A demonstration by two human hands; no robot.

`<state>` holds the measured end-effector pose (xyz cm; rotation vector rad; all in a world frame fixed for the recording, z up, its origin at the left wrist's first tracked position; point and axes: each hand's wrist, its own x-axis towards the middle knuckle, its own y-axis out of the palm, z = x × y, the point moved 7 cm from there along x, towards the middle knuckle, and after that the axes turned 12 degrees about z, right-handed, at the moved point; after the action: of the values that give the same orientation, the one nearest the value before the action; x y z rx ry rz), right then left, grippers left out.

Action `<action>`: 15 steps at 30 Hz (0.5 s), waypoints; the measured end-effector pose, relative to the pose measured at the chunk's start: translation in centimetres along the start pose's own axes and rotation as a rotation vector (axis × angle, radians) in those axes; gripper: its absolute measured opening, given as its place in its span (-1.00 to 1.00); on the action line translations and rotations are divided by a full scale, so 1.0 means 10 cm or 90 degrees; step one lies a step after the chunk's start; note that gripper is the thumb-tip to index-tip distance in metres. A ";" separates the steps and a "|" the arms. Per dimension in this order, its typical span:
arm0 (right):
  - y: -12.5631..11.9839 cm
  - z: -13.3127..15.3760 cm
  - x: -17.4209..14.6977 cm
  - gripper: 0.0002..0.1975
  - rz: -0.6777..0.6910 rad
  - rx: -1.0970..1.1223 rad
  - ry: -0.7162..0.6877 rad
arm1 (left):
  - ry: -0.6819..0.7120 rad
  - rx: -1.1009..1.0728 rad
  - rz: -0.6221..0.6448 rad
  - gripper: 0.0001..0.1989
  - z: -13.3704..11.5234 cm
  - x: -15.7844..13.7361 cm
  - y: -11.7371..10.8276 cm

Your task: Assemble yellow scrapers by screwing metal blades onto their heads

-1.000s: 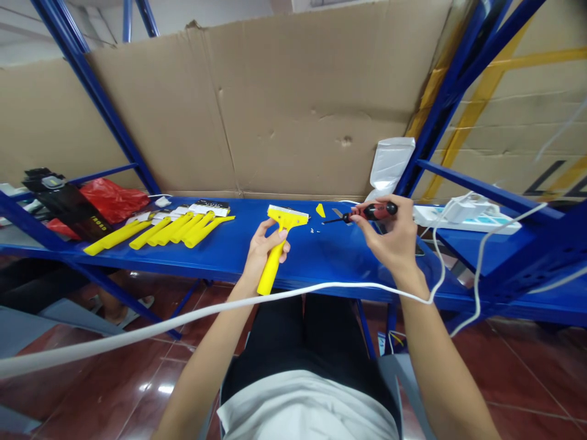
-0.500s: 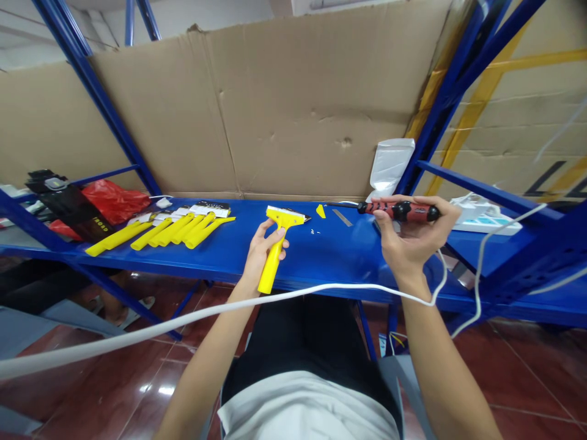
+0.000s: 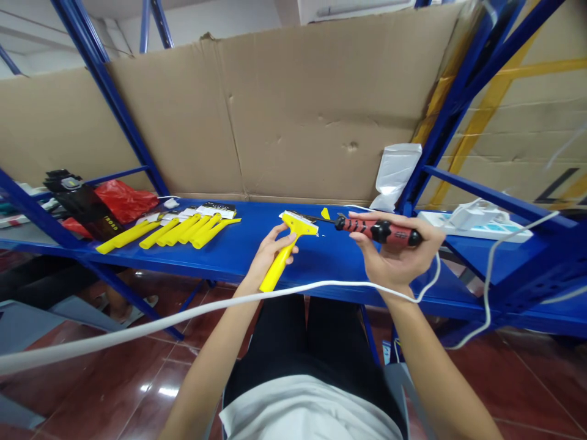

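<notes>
My left hand [image 3: 274,247] is closed round the neck of a yellow scraper [image 3: 279,264], its wide head pointing away from me above the blue shelf. In my right hand [image 3: 398,256] lies a red and black screwdriver [image 3: 380,232], held level with its shaft pointing left. The shaft reaches the scraper's head; whether the tip touches it I cannot tell. Behind the shaft a small yellow piece [image 3: 325,213] lies on the shelf. Several more yellow scrapers [image 3: 186,232] rest in a row to the left.
A black container [image 3: 85,208] and a red plastic bag [image 3: 126,200] stand at the far left. To the right are a white power strip [image 3: 486,227] and a white packet [image 3: 398,174]. A white cable [image 3: 183,318] crosses in front of me. Cardboard [image 3: 298,110] backs the shelf [image 3: 229,256].
The screwdriver has moved left and slightly down, its shaft now at the scraper's head. The scraper has tilted and shifted a little to the right. The whole view has also shifted slightly.
</notes>
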<state>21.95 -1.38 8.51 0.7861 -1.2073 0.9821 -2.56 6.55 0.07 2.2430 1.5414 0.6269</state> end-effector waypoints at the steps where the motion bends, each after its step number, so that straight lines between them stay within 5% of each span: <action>1: 0.03 0.02 -0.01 -0.40 0.005 -0.001 -0.006 | -0.005 0.007 0.006 -0.31 0.00 0.00 0.01; 15: 0.16 0.08 -0.04 -0.36 0.041 0.041 -0.050 | -0.012 0.000 0.025 -0.29 0.00 0.00 0.03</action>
<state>20.10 -1.56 8.24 0.8474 -1.2803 1.0545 -2.31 6.39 0.22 2.2778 1.4909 0.6157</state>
